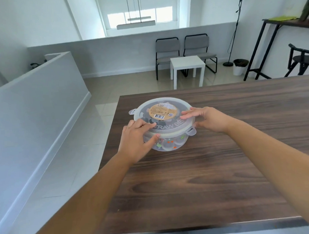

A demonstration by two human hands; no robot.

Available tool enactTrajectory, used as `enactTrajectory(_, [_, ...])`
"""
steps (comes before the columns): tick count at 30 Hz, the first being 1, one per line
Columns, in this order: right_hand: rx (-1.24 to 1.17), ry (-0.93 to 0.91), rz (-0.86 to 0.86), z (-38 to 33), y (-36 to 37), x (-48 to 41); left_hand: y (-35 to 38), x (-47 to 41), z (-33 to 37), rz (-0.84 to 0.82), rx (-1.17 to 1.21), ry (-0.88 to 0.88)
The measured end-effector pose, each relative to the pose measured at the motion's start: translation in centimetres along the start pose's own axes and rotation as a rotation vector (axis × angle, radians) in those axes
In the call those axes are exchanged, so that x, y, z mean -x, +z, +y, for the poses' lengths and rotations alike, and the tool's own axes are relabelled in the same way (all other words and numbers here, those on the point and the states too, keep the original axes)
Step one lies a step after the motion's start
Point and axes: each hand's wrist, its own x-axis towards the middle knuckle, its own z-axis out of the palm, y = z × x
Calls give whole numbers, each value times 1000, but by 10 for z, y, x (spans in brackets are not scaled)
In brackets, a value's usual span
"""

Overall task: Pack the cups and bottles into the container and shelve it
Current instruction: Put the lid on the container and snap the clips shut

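Note:
A round clear plastic container (170, 142) stands on the dark wooden table (222, 167), near its left edge. Its translucent lid (169, 103) with a tan label is on top, side tabs sticking out. Through the wall I make out small clear cups with orange and green spots. My left hand (137, 142) clasps the near-left rim, fingers on the lid and thumb on the wall. My right hand (206, 118) presses on the lid's right edge, fingers flat on top and thumb at the side.
The table's left edge drops to a tiled floor. Beyond the table stand a small white side table (187, 63), two grey chairs (167, 51), a white bin (240, 66) and a tall black-framed shelf table (287, 23) at the right.

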Motion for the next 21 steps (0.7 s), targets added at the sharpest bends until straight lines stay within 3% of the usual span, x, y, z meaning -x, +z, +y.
enactTrajectory(4, [-7, -2, -8, -8, 6, 1, -13, -10, -19, -104, 75, -8])
enactTrajectory(8, [-208, -24, 65, -6, 29, 10, -14, -9, -36, -201, 226, -58])
enactTrajectory(13, [-193, -76, 11, 8, 26, 14, -4, -3, -39, -156, 428, -103])
enactTrajectory(21, [-132, -119, 73, 16, 26, 10, 2, -4, -38, -58, 428, -85])
